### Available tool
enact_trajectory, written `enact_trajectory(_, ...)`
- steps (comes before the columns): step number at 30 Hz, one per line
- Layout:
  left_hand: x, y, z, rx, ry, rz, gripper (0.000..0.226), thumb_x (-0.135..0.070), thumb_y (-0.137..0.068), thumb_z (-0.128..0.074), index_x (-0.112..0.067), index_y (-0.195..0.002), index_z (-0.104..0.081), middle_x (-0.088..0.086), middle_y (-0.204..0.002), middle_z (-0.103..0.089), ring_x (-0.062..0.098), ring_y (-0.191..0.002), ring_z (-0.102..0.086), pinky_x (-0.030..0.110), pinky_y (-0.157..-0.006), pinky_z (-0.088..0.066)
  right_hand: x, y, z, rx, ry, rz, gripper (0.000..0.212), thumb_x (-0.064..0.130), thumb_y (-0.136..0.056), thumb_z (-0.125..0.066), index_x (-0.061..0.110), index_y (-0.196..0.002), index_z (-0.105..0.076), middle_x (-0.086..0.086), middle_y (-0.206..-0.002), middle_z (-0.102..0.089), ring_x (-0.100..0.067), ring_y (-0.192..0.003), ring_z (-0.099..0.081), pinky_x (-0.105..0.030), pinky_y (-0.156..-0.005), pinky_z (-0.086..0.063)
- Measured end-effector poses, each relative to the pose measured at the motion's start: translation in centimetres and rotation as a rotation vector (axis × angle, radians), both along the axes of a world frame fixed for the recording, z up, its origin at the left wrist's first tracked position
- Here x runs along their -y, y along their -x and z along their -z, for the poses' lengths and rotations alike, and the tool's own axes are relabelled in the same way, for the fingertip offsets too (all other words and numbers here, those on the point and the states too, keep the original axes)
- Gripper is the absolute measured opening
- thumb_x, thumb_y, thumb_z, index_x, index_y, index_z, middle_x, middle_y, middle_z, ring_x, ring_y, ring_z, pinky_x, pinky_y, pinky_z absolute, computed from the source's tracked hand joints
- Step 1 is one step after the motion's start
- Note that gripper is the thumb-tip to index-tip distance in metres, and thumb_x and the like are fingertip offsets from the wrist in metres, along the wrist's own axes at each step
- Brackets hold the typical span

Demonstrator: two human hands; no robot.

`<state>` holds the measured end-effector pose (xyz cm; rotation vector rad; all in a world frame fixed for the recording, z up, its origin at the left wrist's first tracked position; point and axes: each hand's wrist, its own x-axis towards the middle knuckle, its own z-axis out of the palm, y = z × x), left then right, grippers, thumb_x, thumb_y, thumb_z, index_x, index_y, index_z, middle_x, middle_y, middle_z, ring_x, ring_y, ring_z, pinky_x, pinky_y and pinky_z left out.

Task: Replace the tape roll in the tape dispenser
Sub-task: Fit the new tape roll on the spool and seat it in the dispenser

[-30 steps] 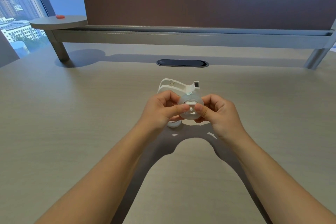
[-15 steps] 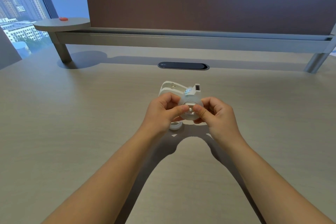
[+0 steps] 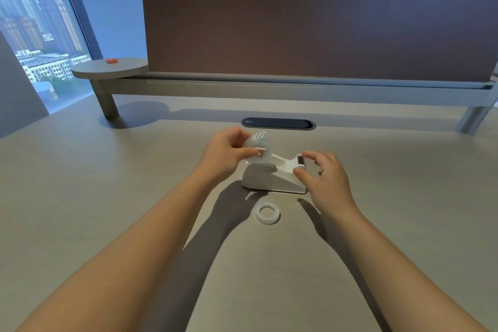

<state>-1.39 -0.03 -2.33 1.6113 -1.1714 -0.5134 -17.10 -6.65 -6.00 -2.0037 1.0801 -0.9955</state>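
A white tape dispenser [image 3: 272, 176] stands on the desk with its cutter end pointing right. My left hand [image 3: 225, 153] pinches a translucent tape roll [image 3: 257, 148] with a white hub, held just above the dispenser's rear cradle. My right hand [image 3: 323, 178] has its fingers spread around the dispenser's cutter end, thumb at the near side, index finger over the top; whether it touches is unclear. An empty white ring core [image 3: 267, 213] lies flat on the desk in front of the dispenser.
The beige desk [image 3: 107, 197] stretches wide on both sides. A dark oval cable grommet [image 3: 278, 123] sits behind the dispenser. Further back are a grey rail shelf [image 3: 269, 86], a brown divider panel [image 3: 323, 32] and a round side shelf with a small orange object [image 3: 111, 60].
My hands have separated. The left hand carried the tape roll up and back over the dispenser; the right hand let go of it and moved to the cutter end. The camera tilted up.
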Motion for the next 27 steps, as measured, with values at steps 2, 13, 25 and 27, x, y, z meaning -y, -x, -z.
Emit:
enact_trajectory(2,0.9,-0.4,-0.1,0.111,-0.038,0.009,0.016,-0.009,-0.078,-0.061,-0.008,-0.094,-0.057,0.005,-0.094,-0.058,0.020,-0.088,-0.055,0.030,-0.083,-0.047,0.8,-0.6,0.2,-0.075,0.014,-0.032,0.039,0.017,-0.083,-0.056,0.013,-0.122,-0.049,-0.008,-0.129,-0.047,-0.022,-0.119,-0.039,-0.026,-0.090,-0.031)
enact_trajectory(13,3.2,-1.0,0.8,0.287,-0.184,0.068,0.024,-0.011,-0.076,-0.063,-0.006,-0.099,-0.061,0.003,-0.093,-0.057,0.019,-0.087,-0.053,0.026,-0.077,-0.045,2.1,-2.5,0.7,-0.220,-0.061,-0.149,0.043,0.019,-0.082,-0.058,0.014,-0.124,-0.048,-0.011,-0.132,-0.041,-0.025,-0.121,-0.037,-0.036,-0.101,-0.035)
enact_trajectory(25,3.3,-1.5,1.5,0.008,-0.221,0.105,0.029,-0.022,-0.088,-0.046,-0.010,-0.110,-0.059,0.000,-0.102,-0.056,0.016,-0.099,-0.048,0.028,-0.085,-0.039,2.1,-2.5,0.9,-0.192,-0.095,-0.155,0.041,0.018,-0.082,-0.058,0.014,-0.122,-0.050,-0.009,-0.129,-0.041,-0.024,-0.121,-0.036,-0.034,-0.103,-0.032)
enact_trajectory(27,3.4,-1.6,2.1,-0.097,-0.244,0.113,0.023,-0.024,-0.088,-0.046,-0.014,-0.103,-0.060,-0.002,-0.093,-0.059,0.018,-0.097,-0.050,0.031,-0.086,-0.042,2.1,-2.5,0.9,-0.194,-0.098,-0.150,0.041,0.018,-0.082,-0.058,0.014,-0.122,-0.050,-0.010,-0.129,-0.041,-0.024,-0.121,-0.035,-0.034,-0.104,-0.032)
